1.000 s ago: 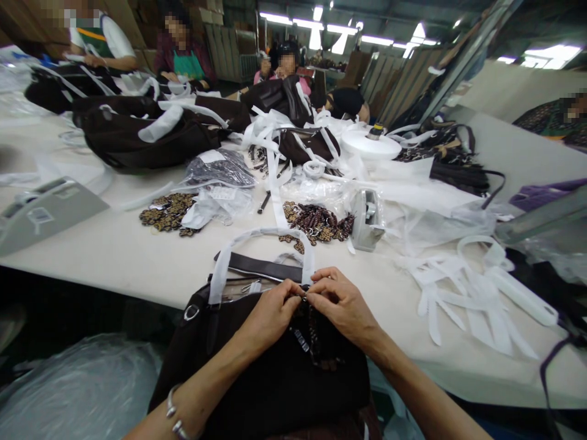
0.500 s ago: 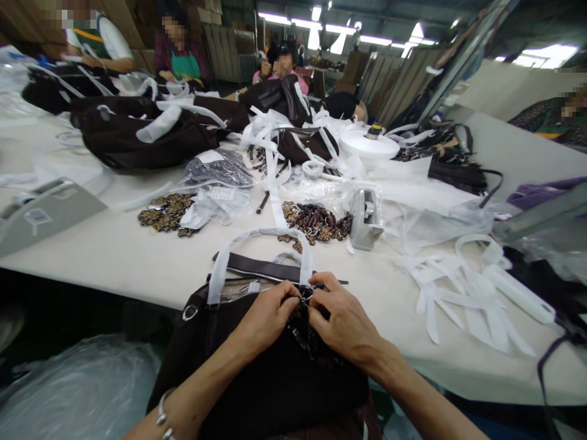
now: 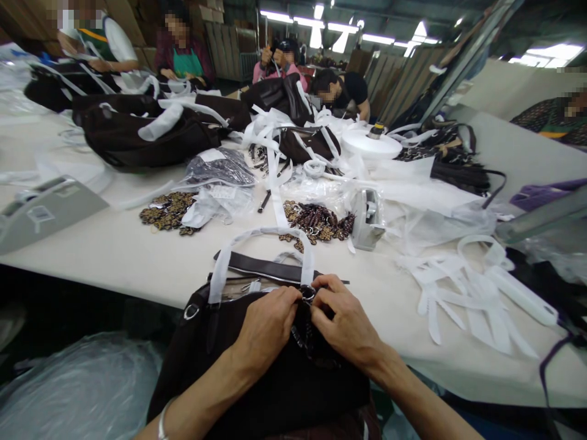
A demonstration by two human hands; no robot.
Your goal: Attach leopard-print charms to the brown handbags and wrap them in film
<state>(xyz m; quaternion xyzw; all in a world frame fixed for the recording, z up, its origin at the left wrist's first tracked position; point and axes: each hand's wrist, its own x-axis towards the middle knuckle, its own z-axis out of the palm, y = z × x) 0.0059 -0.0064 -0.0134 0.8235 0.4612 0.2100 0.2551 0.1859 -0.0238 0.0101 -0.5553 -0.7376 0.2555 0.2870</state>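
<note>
A dark brown handbag (image 3: 257, 373) leans against the table edge in front of me, its zipped top open. White wrapping covers its upright handle (image 3: 263, 232). At the right foot of that handle, my left hand (image 3: 268, 324) and my right hand (image 3: 346, 324) meet, both closed in a pinch around a metal ring (image 3: 308, 294). A dark bag charm (image 3: 305, 342) dangles below the ring between my hands, against the bag's front. My fingertips partly hide where ring and bag meet.
Piles of flower-shaped charms (image 3: 169, 212) and dark charms with rings (image 3: 321, 223) lie beyond the bag. A grey tape dispenser (image 3: 367, 223), white strips (image 3: 463, 293) and more brown bags (image 3: 142, 131) cover the table. Co-workers (image 3: 183, 55) are at the far side.
My left hand has turned slightly, its fingers now more over the ring. The ring stays between both hands. Across the table, a person in black has raised their head.
</note>
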